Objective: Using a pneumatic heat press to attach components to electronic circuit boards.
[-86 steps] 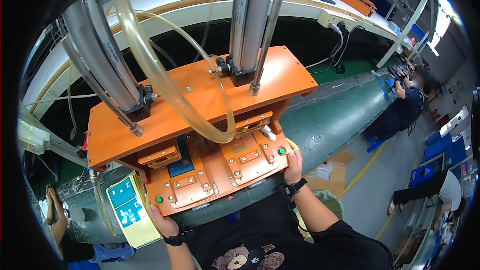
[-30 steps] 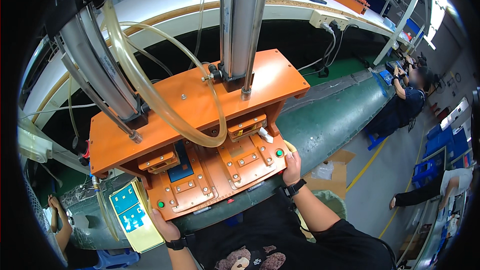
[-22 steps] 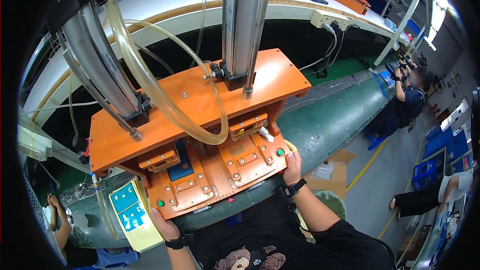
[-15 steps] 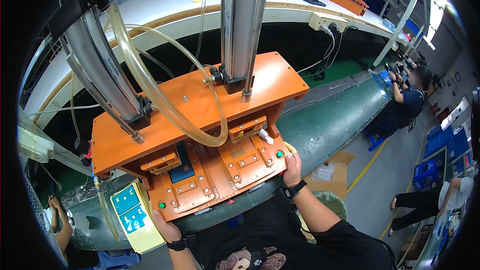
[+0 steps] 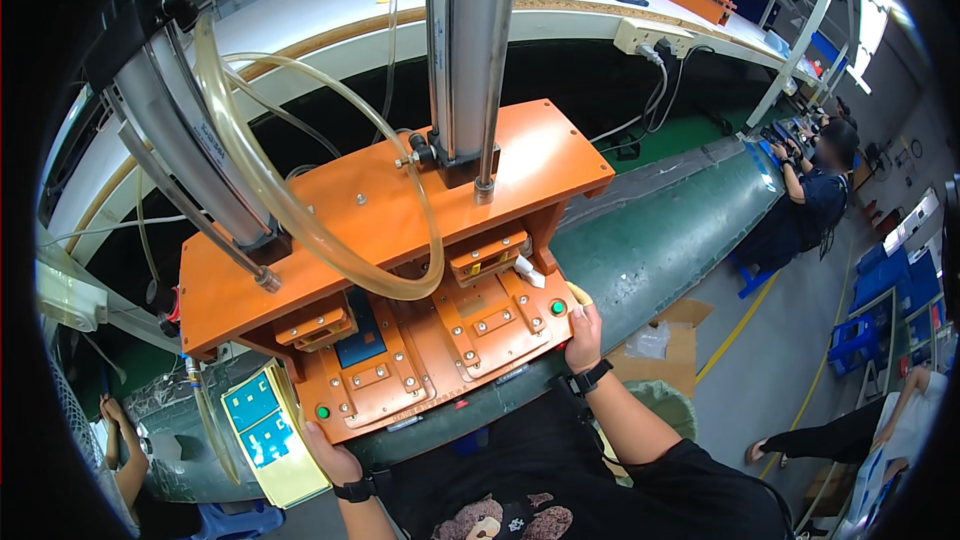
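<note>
An orange pneumatic press point(image 5: 390, 210) with two tall metal cylinders stands in front of me. At the right end of its base, beside a green button point(image 5: 557, 307), my right hand point(image 5: 584, 342) is closed on the edge. My left hand point(image 5: 332, 458) is at the left end, near another green button point(image 5: 323, 413), its thumb along the edge and its other fingers mostly hidden. A blue sheet point(image 5: 362, 340) lies in the left station, partly under the press head. Just left of my left hand is a stack of yellow sheets point(image 5: 292, 475) with blue pieces point(image 5: 262, 418) on top.
A clear hose point(image 5: 290, 225) loops across the press. The green bench point(image 5: 660, 210) runs to the right, where a person point(image 5: 815, 180) sits. An open cardboard box point(image 5: 680, 325) stands below. Another person's hands point(image 5: 120, 435) show at far left; someone stands at far right point(image 5: 850, 435).
The press sits slightly further left in view, its cylinders shifting most. My hands keep their places at its ends. At far right, the standing person's legs have moved.
</note>
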